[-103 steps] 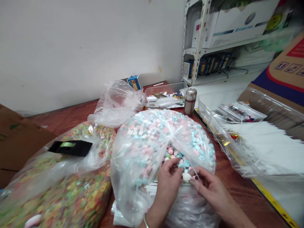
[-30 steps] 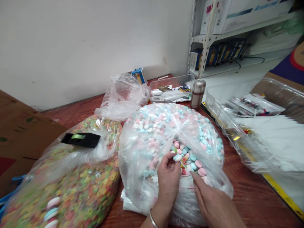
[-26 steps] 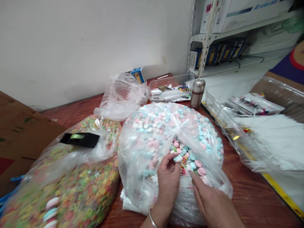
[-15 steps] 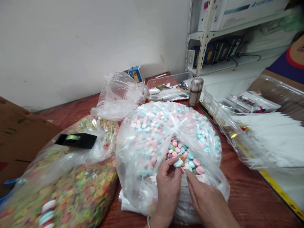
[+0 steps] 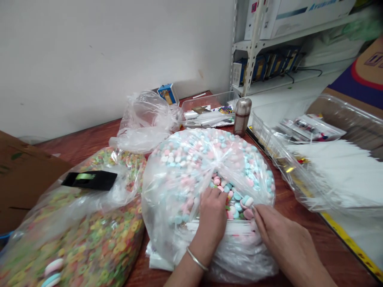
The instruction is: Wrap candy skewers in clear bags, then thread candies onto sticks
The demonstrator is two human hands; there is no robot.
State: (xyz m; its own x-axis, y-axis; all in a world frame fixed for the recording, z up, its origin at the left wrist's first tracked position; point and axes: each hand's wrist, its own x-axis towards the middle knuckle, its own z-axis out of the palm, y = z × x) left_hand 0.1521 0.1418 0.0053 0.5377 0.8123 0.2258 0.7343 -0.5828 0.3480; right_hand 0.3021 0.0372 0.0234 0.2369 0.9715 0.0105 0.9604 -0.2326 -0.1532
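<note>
Right hand [image 5: 283,233]: thumb and index pinched together on the near end of a short candy stack [image 5: 247,201], blue-white and pink pieces showing; any stick through it was too small to make out. Left hand [image 5: 213,211]: fingers bent down over the loose candies [image 5: 237,196], tips hidden, so couldn't tell if they were apart or gripping. Bracelet [image 5: 196,260] on left wrist.

Loose candies sat in the mouth of the candy bag [image 5: 170,191], mid table [image 5: 302,229], toward its front edge. White sticks [image 5: 233,228] lay across the near side of the mouth, below the left hand.

Left of that, ring bag [image 5: 101,235] filled the table's front left corner, with a black box [image 5: 90,180] and a second stack [image 5: 53,273] on top. Crumpled plastic [image 5: 148,115], small tray [image 5: 206,114] and upright flask [image 5: 242,116] stood toward the back edge. Big tray [image 5: 271,159] was at the right edge.
</note>
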